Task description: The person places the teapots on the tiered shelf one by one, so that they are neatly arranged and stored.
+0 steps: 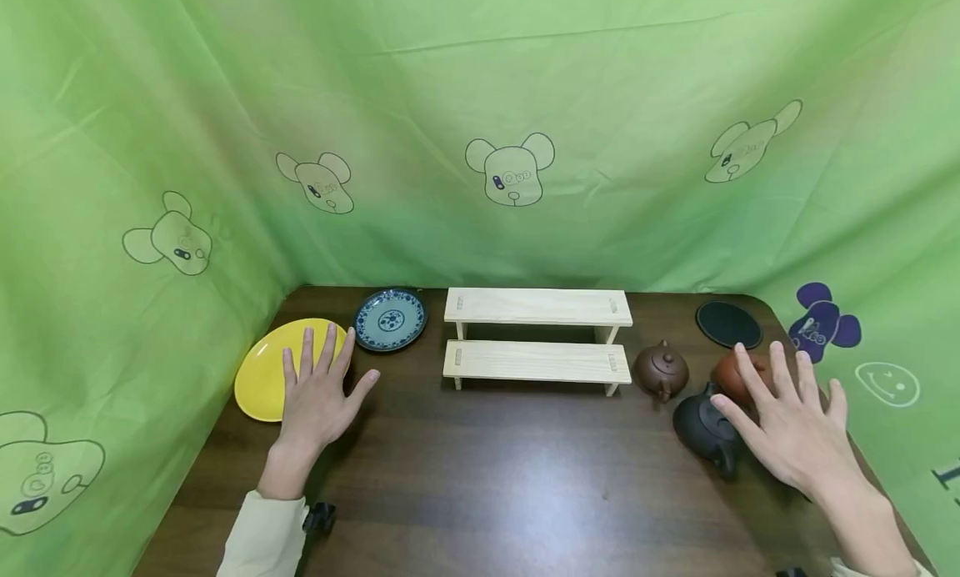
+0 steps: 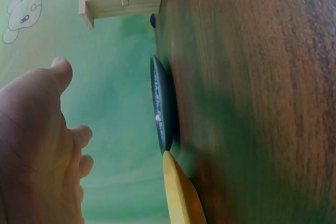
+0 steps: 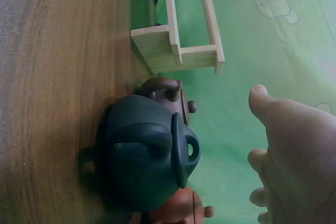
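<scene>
My left hand [image 1: 321,398] hovers with fingers spread over the right part of a yellow plate [image 1: 258,377], holding nothing. Beyond its fingertips lies a blue patterned plate [image 1: 390,319]. My right hand [image 1: 798,431], also spread and holding nothing, is above the right side of the table, partly hiding a black teapot [image 1: 703,427] and a reddish-orange teapot [image 1: 731,378]. Just left of these stands a dark brown teapot [image 1: 661,370]. In the right wrist view the black teapot [image 3: 139,156] sits apart from the hand [image 3: 302,150].
A two-step pale wooden stand [image 1: 537,360] stands at the back middle of the dark wooden table [image 1: 480,469]. A round black mat [image 1: 728,323] lies at the back right corner. Green printed cloth [image 1: 420,85] surrounds the table's back and sides.
</scene>
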Demonstrator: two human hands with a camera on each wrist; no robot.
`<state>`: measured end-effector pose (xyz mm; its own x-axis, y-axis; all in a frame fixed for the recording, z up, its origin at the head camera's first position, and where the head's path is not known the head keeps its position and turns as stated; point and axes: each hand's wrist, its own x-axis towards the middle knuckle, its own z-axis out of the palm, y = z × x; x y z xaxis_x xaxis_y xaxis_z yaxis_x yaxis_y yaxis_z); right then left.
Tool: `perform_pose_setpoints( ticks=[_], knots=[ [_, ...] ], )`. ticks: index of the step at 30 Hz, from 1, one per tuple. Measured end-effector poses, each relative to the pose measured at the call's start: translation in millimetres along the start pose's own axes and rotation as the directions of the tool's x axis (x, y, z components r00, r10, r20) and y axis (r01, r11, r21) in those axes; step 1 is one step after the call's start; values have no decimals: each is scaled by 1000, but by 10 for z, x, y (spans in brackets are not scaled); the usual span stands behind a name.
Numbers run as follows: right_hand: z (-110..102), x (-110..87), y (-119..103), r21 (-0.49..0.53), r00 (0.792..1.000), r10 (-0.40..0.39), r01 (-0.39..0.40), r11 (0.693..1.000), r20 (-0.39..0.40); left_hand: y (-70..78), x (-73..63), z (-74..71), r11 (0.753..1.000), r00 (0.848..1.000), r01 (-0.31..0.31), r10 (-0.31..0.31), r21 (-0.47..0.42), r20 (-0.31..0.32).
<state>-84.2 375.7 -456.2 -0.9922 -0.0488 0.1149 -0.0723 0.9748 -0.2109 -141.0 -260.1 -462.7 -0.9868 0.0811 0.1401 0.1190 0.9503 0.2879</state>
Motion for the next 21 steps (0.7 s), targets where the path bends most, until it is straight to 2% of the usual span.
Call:
perform_pose_setpoints(
  ticks=[21],
  knots=[
    [15,-77,4,-11,999,-16,16,1000,-39,27,-24,20,1000,1000,16,-16,-25,27]
  ],
)
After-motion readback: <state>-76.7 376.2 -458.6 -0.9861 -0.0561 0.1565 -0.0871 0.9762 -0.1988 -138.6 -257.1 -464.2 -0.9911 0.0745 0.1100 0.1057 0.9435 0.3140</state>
